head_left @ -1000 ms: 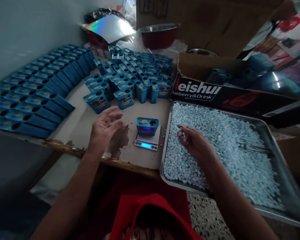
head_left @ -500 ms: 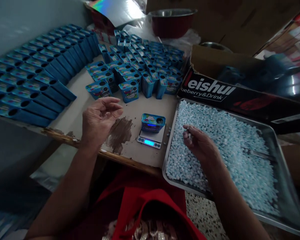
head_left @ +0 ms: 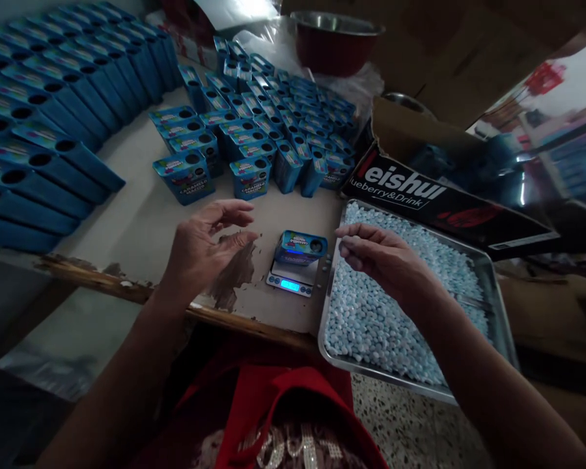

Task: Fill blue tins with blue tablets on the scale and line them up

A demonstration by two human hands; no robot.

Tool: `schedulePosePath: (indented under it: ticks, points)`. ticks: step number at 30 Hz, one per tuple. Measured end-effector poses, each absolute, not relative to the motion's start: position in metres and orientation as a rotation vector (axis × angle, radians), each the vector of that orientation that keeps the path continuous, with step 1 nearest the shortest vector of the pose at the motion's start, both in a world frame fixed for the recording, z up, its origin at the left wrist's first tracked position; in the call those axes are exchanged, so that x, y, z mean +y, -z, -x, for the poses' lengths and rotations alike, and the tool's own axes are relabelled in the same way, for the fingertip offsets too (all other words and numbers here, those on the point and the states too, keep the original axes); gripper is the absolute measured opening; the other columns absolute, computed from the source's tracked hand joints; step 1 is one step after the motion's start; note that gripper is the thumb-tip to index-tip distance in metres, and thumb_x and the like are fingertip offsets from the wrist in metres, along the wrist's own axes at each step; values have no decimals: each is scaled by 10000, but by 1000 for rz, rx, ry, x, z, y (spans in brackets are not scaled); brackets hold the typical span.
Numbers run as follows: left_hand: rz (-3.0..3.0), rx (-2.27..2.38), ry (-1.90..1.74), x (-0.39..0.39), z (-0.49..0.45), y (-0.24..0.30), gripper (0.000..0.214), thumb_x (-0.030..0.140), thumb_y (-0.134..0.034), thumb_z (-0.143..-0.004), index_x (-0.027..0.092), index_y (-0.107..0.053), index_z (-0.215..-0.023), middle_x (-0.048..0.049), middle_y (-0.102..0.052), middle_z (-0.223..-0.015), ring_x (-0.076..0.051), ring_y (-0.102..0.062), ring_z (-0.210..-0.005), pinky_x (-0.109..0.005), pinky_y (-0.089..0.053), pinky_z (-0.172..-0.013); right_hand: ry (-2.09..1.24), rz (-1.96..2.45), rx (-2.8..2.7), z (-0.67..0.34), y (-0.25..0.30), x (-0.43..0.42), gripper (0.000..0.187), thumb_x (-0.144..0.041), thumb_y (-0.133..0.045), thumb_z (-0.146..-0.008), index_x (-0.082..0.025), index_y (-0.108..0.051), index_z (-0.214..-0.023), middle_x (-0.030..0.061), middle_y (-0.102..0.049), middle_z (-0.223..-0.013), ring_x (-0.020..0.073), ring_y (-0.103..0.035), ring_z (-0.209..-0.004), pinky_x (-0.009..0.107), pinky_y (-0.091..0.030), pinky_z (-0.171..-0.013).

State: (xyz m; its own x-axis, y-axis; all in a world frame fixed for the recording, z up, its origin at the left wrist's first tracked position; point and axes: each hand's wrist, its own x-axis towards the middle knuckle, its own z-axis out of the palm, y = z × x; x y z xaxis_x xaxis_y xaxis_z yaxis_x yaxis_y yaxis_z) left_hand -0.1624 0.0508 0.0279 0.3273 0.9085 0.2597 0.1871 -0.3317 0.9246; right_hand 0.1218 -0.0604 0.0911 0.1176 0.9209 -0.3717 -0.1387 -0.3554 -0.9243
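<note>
A small blue box [head_left: 301, 246] with a round hole in its top stands on a pocket scale [head_left: 290, 281] whose display glows blue. My left hand [head_left: 205, 247] hovers just left of the scale, open, with its fingers spread and nothing in it. My right hand [head_left: 381, 257] is over the left rim of a metal tray [head_left: 325, 306] full of pale blue candies [head_left: 385, 312]. Its fingertips are pressed together in a pinch close to the box's right side. What the pinch holds is too small to make out.
Several upright blue boxes [head_left: 273, 130] crowd the table behind the scale. Rows of blue boxes [head_left: 53, 98] lie along the left. A black carton [head_left: 420, 189] sits behind the tray, and a red bowl [head_left: 334, 42] stands at the back. The worn table edge [head_left: 127, 286] runs below my left hand.
My right hand has moved left from over the candies to the tray's rim, beside the box on the scale. My left hand stays open near the scale. The camera has tilted.
</note>
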Motion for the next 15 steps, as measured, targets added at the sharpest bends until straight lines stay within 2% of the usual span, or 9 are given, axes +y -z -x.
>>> schedulePosePath:
  ticks: [2,4,8,10,15]
  points:
    - [-1721,984,-1024,54,168,-22,381,345,-868,-858,301,-766,-1222,-15,-784,-1070,-217,-751,-1029,-377,-600,-1046,-1361,1513,-1042,-119,-94,-51,219,-357,-797,-927,-173,-784,-1045,-35,-597,-680,79,-461,-561,204,-346,-508]
    - [-1708,1005,-1002,57,173,-16,404,381,-866,-861,294,-760,-1241,-23,-784,-1070,-222,-750,-1023,-391,-602,-1055,-1263,1600,-1300,-117,-97,-43,221,-382,-735,-979,-177,-785,-1045,-37,-585,-667,99,-477,-581,233,-355,-531]
    - [-1699,1030,-939,63,179,-8,446,424,-850,-861,258,-754,-1263,-49,-782,-1077,-239,-747,-1028,-433,-596,-1072,-960,1741,-1793,-115,-104,-31,199,-346,-672,-1019,-203,-803,-1062,-1,-708,-803,135,-588,-701,278,-422,-645]
    - [-1681,1024,-910,64,181,-7,478,433,-854,-844,251,-749,-1273,-60,-781,-1091,-252,-744,-1045,-446,-592,-1071,-862,1796,-1969,-112,-107,-29,175,-285,-672,-1016,-221,-809,-1103,2,-753,-870,141,-623,-732,285,-431,-681]
    - [-1632,1035,-840,66,180,-8,548,438,-860,-788,245,-738,-1286,-87,-764,-1178,-285,-731,-1067,-463,-597,-1020,-706,1920,-2090,-105,-113,-30,278,-222,-799,-917,-219,-796,-1194,-14,-721,-805,144,-596,-689,283,-409,-663]
